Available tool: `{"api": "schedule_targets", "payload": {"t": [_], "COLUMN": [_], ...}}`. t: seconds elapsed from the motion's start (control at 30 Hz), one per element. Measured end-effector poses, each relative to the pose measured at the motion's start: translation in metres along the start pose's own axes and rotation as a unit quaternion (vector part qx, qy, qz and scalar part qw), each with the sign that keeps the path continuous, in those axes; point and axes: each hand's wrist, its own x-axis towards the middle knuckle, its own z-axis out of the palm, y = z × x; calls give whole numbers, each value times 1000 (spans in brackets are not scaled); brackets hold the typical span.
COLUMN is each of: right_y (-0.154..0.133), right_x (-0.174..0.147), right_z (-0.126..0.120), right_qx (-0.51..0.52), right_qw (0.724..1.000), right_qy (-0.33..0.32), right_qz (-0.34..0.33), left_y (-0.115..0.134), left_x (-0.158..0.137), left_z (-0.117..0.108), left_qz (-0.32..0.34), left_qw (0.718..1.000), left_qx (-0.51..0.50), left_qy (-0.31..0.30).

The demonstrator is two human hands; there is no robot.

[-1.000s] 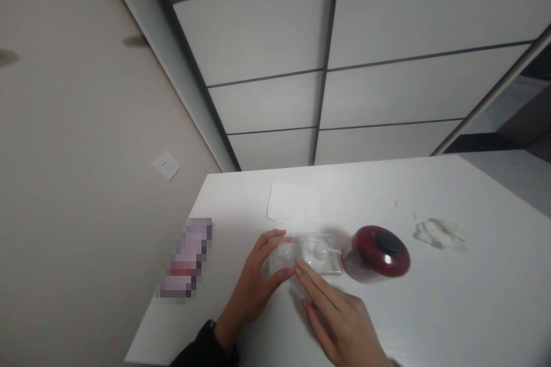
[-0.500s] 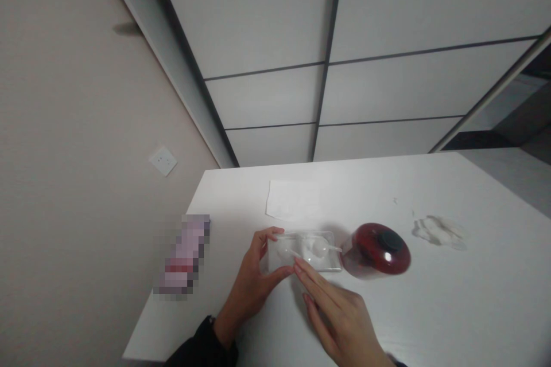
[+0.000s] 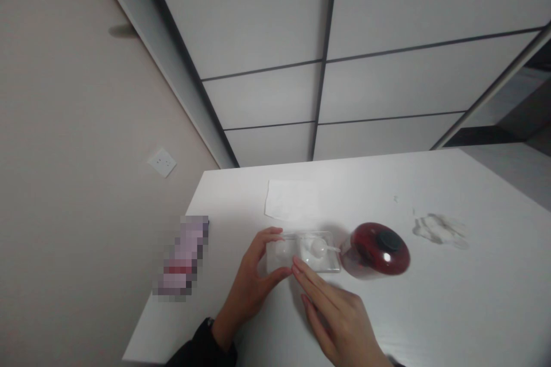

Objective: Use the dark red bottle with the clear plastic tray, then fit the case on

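Though whether the right hand (image 3: pixel 341 314) grips anything is unclear, the left hand (image 3: pixel 255 276) clasps a transparent, glossy, rectangular tray (image 3: pixel 330 265).

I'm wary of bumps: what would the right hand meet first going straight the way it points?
The right hand would likely meet the clear tray first; depth is unclear, so the two may be touching.

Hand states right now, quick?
Left hand: closed, holding the tray by its left end.
Right hand: at the tray's near edge; can't tell whether it's pinching the left spoon.
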Motion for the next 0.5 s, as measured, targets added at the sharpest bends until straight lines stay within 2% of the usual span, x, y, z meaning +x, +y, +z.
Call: {"api": "schedule_targets", "payload": {"t": [0.37, 0.5], "right_y": [0, -1], "right_x": [0, 1], "right_z": [-1, -1], "right_qx": [0, 6], "right_qw": [1000, 1000], "right_qy": [4, 5], "right_qz": [-2, -3], "left_y": [-6, -4], "left_x": [0, 0], "left_z": [2, 2], "left_qz": [13, 26], "left_qw": [1000, 1000], "left_qx": [-24, 0], "left_qy": [11, 0]}}
